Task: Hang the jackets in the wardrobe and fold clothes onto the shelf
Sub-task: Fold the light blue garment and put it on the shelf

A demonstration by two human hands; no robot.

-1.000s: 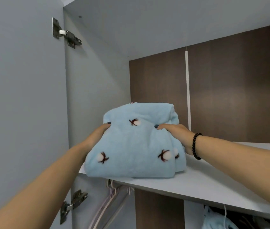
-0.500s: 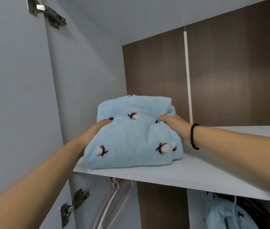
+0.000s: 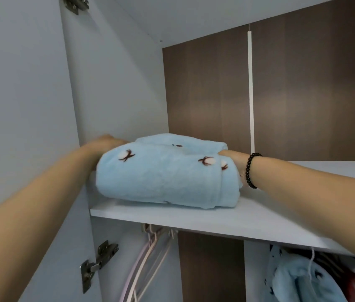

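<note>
A folded light-blue fleece garment with small brown-and-white motifs lies on the white upper shelf of the wardrobe, against the left wall. My left hand lies over its top left end, and its fingers are hidden behind the fabric. At the bundle's right end, my right hand, with a black bead bracelet on the wrist, has its fingers tucked into the fold.
Below the shelf, pale hangers hang at the left, and another light-blue garment hangs at the right among darker clothes. The open door with its hinge stands at my left. A brown back panel closes the shelf.
The bundle has gone from standing tilted at the shelf's front edge to lying flatter and deeper on the shelf. Both hands moved back with it.
</note>
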